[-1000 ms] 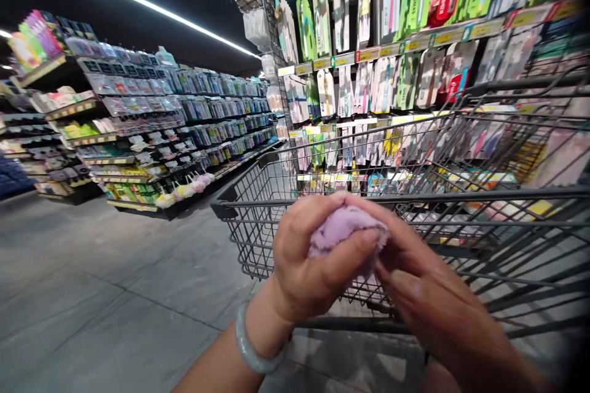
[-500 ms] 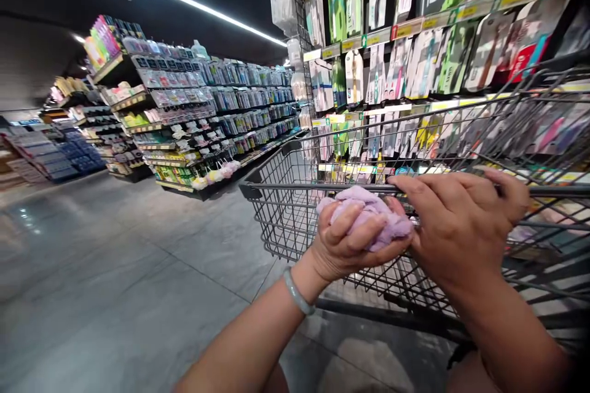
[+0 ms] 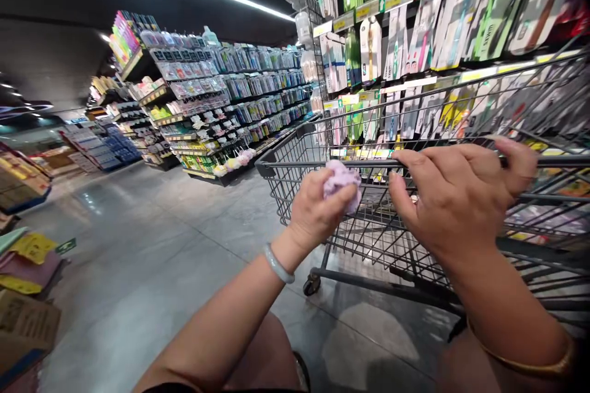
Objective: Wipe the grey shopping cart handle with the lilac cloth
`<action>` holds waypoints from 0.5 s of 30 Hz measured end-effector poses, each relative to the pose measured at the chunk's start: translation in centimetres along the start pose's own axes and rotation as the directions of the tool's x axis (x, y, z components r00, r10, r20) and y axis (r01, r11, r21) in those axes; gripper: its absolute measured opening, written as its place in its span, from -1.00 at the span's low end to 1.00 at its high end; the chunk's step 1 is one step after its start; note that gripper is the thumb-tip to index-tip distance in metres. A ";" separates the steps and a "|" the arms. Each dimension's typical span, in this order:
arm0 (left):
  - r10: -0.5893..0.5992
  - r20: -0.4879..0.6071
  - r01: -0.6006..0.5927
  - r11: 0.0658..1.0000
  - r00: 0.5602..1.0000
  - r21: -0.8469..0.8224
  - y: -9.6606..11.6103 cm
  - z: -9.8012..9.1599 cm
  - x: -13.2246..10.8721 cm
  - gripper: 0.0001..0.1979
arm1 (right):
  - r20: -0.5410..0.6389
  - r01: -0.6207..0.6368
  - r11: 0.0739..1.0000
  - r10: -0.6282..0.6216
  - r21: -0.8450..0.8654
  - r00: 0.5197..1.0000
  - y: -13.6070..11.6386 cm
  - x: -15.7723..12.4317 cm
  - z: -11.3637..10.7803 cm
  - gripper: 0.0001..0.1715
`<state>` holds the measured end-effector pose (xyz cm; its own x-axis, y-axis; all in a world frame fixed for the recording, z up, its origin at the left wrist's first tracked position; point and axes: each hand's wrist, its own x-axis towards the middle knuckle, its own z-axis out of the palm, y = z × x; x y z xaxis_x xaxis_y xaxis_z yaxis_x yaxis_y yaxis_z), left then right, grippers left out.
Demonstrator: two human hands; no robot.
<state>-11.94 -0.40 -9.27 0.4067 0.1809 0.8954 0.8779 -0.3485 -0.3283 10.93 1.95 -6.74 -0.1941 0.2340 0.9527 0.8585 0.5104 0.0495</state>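
A crumpled lilac cloth (image 3: 340, 183) is squeezed in my left hand (image 3: 310, 212), its fingers wrapped round it. The cloth sits at the near top rail of a dark wire shopping cart (image 3: 295, 165) and seems to touch it. To the right, my right hand (image 3: 461, 202) is hooked over the same rail, fingers on top and thumb below on the near side. Part of the cloth is hidden by my left fingers. A pale bangle (image 3: 278, 265) circles my left wrist.
Racks of packaged toothbrushes (image 3: 371, 52) rise behind the cart. Stocked shelves (image 3: 193, 92) stand across the aisle at left. A cardboard box (image 3: 27, 319) lies at lower left. A cart wheel (image 3: 312, 284) rests on the grey floor (image 3: 152, 264).
My left hand has moved left along the rail, away from my right hand, and closed tighter round the cloth. My right hand stays on the rail. The view has shifted left.
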 end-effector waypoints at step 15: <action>-0.608 -0.250 0.625 0.780 0.753 -0.015 -4.3 1.0 -3.0 -0.61 | -0.119 0.042 0.998 -0.048 -0.046 0.992 0.6 -0.3 1.4 -0.61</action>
<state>-16.70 1.49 -10.86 -0.2909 0.1188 0.9494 0.9356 -0.1721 0.3082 10.88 3.30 -7.43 -0.1767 0.1091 0.9782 0.8703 0.4815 0.1035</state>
